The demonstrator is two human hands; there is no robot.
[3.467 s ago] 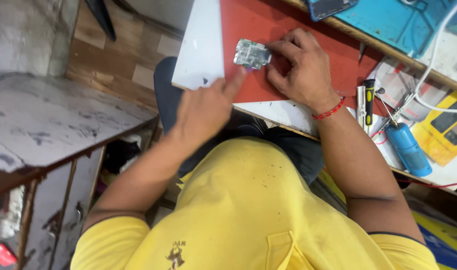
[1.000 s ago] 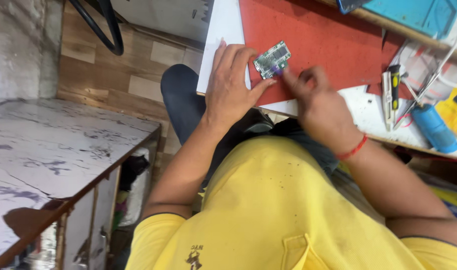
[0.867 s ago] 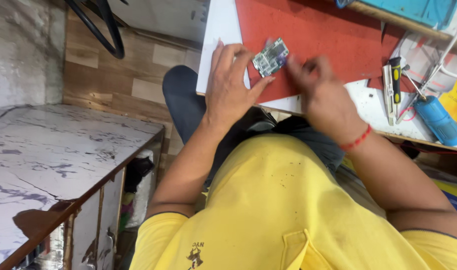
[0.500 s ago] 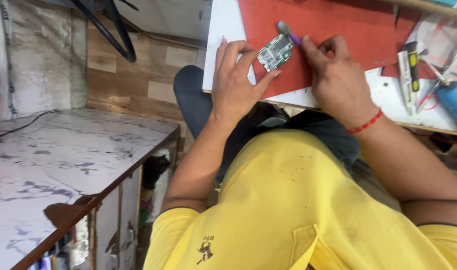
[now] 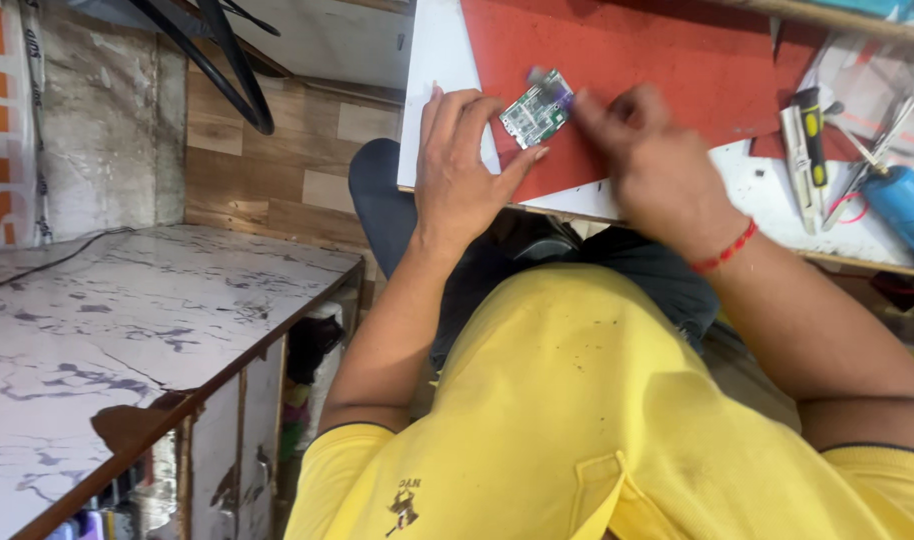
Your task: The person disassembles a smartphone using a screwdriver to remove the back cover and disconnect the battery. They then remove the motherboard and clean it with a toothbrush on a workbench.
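Observation:
A small green circuit board (image 5: pixel 535 112) lies on a red mat (image 5: pixel 667 50) near the desk's front edge. My left hand (image 5: pixel 462 170) rests flat beside it, fingertips and thumb pinning the board's left and lower edges. My right hand (image 5: pixel 652 160), with a red thread at the wrist, is blurred just right of the board. It pinches a thin tool with a purple end (image 5: pixel 555 85) whose tip touches the board's upper right corner.
The red mat lies on a white desk (image 5: pixel 437 60). Yellow-and-black handled tools (image 5: pixel 805 130), tweezers and a blue cylinder (image 5: pixel 907 200) lie at the right. A marble-patterned counter (image 5: pixel 127 330) stands at the left, with black cables (image 5: pixel 227 60) hanging above.
My right hand has brought the purple-ended tool onto the board and is moving it there. My left hand stays on the board. My head has shifted, so the desk sits further right.

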